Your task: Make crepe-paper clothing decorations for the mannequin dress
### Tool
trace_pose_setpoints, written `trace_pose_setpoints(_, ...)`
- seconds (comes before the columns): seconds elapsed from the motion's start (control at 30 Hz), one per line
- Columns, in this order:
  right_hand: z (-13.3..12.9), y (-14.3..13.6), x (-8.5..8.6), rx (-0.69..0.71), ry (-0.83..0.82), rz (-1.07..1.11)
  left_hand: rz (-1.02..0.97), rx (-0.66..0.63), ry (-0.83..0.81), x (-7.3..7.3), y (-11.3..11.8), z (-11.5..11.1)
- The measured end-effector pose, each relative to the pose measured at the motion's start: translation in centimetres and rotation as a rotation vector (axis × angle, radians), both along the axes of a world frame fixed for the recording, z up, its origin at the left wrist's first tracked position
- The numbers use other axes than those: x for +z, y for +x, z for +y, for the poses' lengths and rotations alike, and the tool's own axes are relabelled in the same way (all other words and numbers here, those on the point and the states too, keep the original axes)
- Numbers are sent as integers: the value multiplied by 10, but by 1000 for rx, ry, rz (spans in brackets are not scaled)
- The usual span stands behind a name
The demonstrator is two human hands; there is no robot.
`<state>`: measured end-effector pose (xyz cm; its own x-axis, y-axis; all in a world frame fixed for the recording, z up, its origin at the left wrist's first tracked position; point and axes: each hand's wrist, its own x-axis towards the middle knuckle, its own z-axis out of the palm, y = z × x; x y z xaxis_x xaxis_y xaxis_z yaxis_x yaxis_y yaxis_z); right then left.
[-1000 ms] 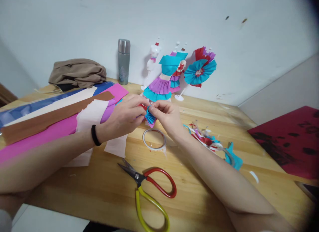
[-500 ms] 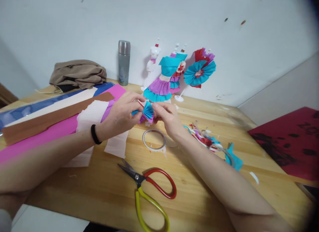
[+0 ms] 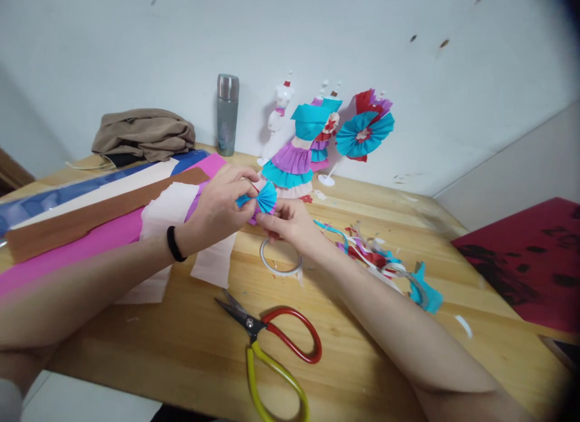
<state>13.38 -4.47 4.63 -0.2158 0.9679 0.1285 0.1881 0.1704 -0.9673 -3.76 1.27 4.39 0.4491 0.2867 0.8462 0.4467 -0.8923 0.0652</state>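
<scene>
A small pleated blue paper bow (image 3: 266,198) with purple paper beneath it is held above the table. My left hand (image 3: 223,203) pinches its middle between thumb and fingers. At its lower right edge, my right hand (image 3: 290,223) grips the purple part with closed fingers. A roll of thin tape (image 3: 280,257) lies just below my hands. Nearer to me rest open scissors (image 3: 252,326) with one red and one yellow handle. Behind the bow stands a small form dressed in a ruffled blue and purple paper dress (image 3: 292,158).
Paper strips (image 3: 104,210) spread across the left, with a brown cloth (image 3: 144,133) behind. A flask (image 3: 227,115) stands by the wall. Paper scraps (image 3: 376,259) lie on the right. A white mannequin (image 3: 277,116) and a form with a blue rosette (image 3: 365,135) stand at the back.
My right hand has moved slightly down and left, its thumb now lower on the bow. The bow has shifted a little to the left and more of its fan shows.
</scene>
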Motion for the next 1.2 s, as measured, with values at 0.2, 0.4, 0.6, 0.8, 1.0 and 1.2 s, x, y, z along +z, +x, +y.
trace_pose_setpoints(0.2,4,14,11,-108,93,52,17,-66,33,-1,1,1)
trace_pose_setpoints(0.4,7,13,5,-148,128,57,45,-131,67,-3,4,-1)
trace_pose_setpoints(0.6,9,12,2,-256,409,-41,48,-122,-3,-2,1,0)
trace_pose_setpoints(0.8,19,19,-10,-244,290,-366,-179,-81,-397,2,-3,11)
trace_pose_setpoints(1.0,20,19,-28,-105,306,-782,-239,-90,-604,7,-2,10)
trace_pose_setpoints(1.2,15,15,-32,-34,440,-894,-248,-48,-613,14,-5,10)
